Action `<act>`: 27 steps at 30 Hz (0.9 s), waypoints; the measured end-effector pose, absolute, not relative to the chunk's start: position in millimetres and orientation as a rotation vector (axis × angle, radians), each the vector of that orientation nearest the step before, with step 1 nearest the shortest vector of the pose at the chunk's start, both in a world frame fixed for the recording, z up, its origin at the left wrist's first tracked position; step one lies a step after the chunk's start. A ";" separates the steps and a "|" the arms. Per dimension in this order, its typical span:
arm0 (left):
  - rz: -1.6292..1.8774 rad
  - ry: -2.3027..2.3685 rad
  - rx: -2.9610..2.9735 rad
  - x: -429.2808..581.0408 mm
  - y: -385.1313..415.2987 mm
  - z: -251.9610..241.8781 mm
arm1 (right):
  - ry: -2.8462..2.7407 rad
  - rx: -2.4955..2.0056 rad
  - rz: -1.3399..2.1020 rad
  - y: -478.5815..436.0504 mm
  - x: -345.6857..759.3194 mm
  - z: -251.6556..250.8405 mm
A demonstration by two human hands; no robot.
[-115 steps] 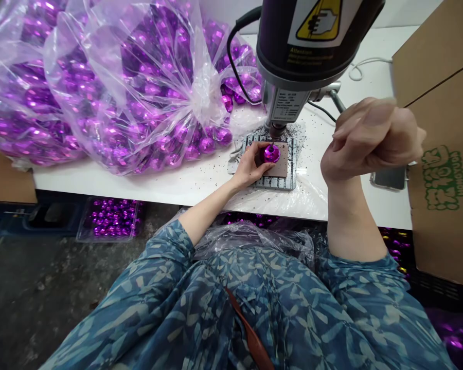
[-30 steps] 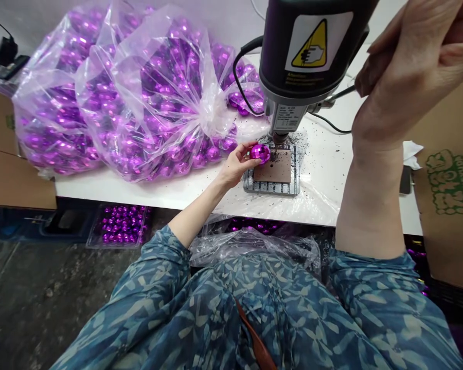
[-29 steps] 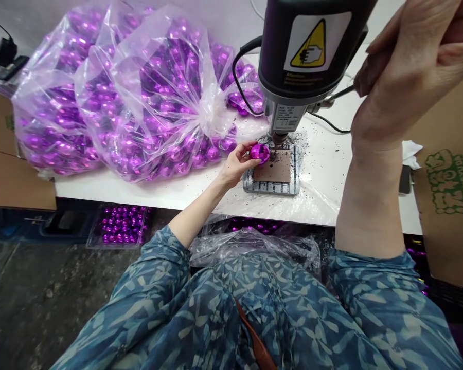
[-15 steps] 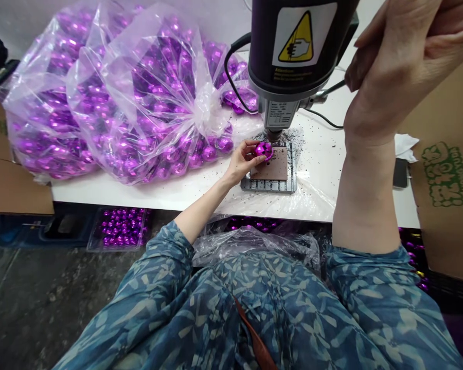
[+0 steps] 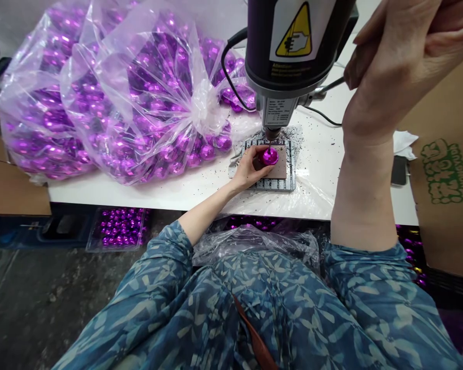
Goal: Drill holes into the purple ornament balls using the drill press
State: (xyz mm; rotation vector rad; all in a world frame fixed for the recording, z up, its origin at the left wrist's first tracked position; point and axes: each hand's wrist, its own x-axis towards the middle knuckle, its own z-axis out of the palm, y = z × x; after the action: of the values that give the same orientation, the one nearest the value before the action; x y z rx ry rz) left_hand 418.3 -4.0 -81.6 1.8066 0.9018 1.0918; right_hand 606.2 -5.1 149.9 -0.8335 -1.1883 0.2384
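Purple, faceted and shiny, the ball (image 5: 270, 157) is pinched between thumb and fingers of my left hand (image 5: 250, 169), over the brown board (image 5: 280, 171) and beneath the drill press (image 5: 293, 61). Up and right of that pinch, my right hand (image 5: 399, 67) appears closed around the lever (image 5: 335, 84), though partly cropped; left of it bulges a clear bag (image 5: 139, 108) of similar balls.
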 end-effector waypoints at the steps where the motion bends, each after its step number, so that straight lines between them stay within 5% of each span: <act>1: 1.098 0.897 1.785 419.8 -4.5 -82.3 | -1.190 -0.848 0.232 -5.7 606.5 149.3; 27: 1.104 0.853 1.783 421.5 -0.2 -92.3 | -1.218 -0.769 -0.106 -12.9 616.6 54.1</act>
State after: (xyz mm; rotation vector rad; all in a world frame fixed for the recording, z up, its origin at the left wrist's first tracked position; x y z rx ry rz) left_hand 421.5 -0.2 -92.3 1.7825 0.8535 1.1037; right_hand 616.6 -12.9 54.1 -0.7687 -1.2177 -0.1064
